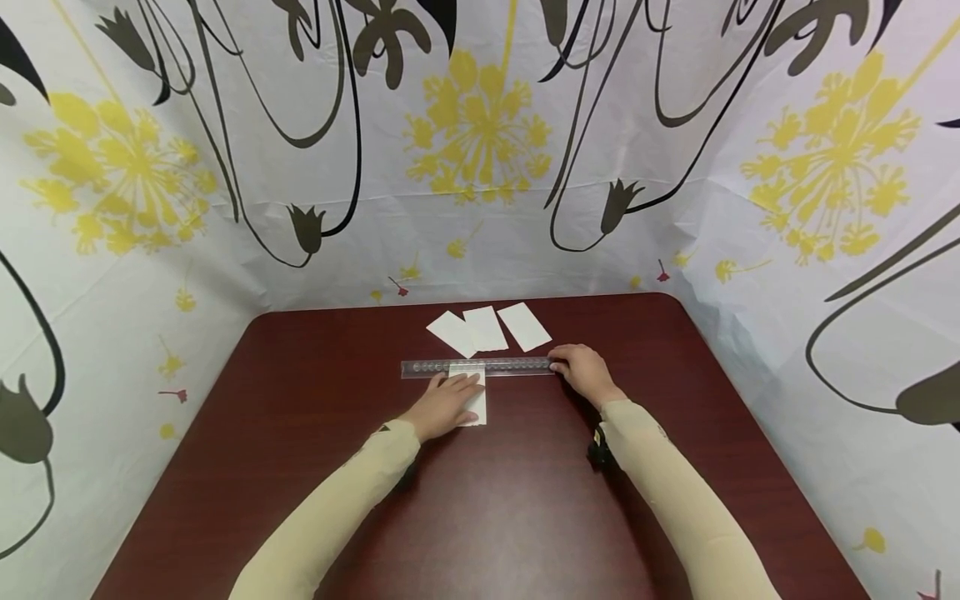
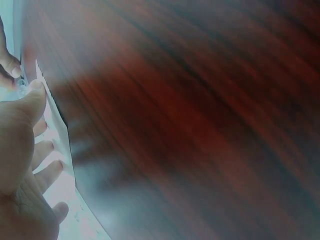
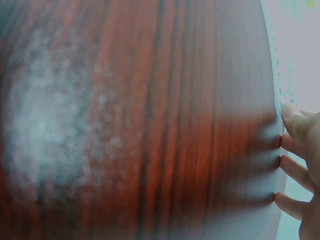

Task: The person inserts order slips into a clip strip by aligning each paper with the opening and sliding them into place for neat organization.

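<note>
Head view bright, fairly sharp; soft glare on tabletop (image 1: 510, 517); wrist views hazy, bluish, blurred.

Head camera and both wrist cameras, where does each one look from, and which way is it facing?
Head: worn on the head, facing forward and down at the table, clear ruler and white papers; left hand, right hand and both sleeves show.
Left wrist: worn there, facing mostly bare table; the left hand fills the picture's left side, with the right hand's fingers above it.
Right wrist: worn there, also facing mostly table; the right hand enters from the picture's right.
Shared: head and left wrist both show both hands.
</note>
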Action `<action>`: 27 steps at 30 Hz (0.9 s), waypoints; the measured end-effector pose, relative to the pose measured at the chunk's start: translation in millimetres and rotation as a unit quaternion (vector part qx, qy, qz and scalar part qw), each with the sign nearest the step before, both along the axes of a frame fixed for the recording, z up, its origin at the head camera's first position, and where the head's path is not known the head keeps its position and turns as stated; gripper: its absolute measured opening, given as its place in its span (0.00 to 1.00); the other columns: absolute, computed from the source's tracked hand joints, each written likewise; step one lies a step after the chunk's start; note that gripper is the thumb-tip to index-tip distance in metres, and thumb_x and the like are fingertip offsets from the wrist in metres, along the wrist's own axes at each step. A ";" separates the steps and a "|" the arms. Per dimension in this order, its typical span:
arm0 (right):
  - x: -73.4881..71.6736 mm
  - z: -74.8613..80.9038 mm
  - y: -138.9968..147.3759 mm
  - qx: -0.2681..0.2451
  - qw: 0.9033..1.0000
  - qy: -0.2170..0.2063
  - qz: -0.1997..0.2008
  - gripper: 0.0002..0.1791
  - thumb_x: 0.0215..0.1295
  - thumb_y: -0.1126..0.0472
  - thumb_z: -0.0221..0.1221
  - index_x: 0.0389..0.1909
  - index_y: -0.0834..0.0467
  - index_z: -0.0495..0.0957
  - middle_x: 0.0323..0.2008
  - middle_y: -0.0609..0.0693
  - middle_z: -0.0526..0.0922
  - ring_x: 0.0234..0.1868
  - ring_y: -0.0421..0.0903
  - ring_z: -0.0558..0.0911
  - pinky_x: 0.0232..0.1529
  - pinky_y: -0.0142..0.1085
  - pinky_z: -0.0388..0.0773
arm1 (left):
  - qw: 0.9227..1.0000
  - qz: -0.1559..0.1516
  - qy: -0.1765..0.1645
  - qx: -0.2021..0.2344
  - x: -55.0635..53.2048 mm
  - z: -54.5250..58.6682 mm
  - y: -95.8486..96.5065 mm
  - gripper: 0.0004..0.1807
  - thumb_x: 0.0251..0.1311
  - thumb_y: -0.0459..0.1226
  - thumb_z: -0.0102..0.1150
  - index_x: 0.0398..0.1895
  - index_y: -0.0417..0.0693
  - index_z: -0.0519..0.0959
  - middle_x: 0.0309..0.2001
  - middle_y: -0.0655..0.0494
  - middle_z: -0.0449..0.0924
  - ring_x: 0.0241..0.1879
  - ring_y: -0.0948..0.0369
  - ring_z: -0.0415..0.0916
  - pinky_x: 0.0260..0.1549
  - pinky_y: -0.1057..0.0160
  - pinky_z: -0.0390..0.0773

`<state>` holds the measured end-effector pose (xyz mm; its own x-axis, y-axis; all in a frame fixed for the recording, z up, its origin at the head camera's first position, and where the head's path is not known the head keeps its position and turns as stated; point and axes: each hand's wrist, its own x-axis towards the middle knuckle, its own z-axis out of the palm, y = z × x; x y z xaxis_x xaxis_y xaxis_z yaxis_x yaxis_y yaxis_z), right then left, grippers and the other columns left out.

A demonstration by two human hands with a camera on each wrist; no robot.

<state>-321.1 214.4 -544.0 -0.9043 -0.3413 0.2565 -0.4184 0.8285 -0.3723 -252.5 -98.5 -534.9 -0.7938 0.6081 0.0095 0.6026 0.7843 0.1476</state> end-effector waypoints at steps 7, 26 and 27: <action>-0.1 0.9 -0.6 0.004 1.000 0.001 0.002 0.15 0.66 0.59 0.62 0.52 0.58 0.84 0.55 0.57 0.84 0.57 0.58 0.81 0.58 0.54 0.77 | 1.000 0.005 0.004 -0.003 -1.5 -2.2 5.8 0.34 0.67 0.53 0.54 0.73 0.50 0.66 0.76 0.52 0.61 0.75 0.50 0.60 0.72 0.37 0.55; -0.5 2.6 -1.0 0.012 1.000 -0.004 0.001 0.16 0.67 0.58 0.61 0.53 0.58 0.83 0.56 0.58 0.84 0.58 0.58 0.81 0.59 0.54 0.77 | 1.000 -0.002 0.013 0.006 -3.9 -2.2 11.6 0.34 0.66 0.53 0.55 0.71 0.48 0.67 0.74 0.50 0.64 0.73 0.48 0.63 0.71 0.37 0.58; -0.3 2.5 -1.2 0.010 1.000 -0.007 0.001 0.16 0.67 0.58 0.61 0.53 0.58 0.83 0.56 0.58 0.84 0.58 0.58 0.81 0.59 0.54 0.77 | 1.000 -0.004 0.013 0.006 -3.7 -2.2 12.1 0.34 0.66 0.53 0.55 0.71 0.48 0.67 0.74 0.49 0.64 0.73 0.48 0.63 0.71 0.37 0.58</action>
<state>-321.4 213.2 -541.4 -0.9071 -0.3474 0.2376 -0.4145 0.8356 -0.3605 -256.2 -86.4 -537.1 -0.7877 0.6149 0.0378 0.6133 0.7770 0.1417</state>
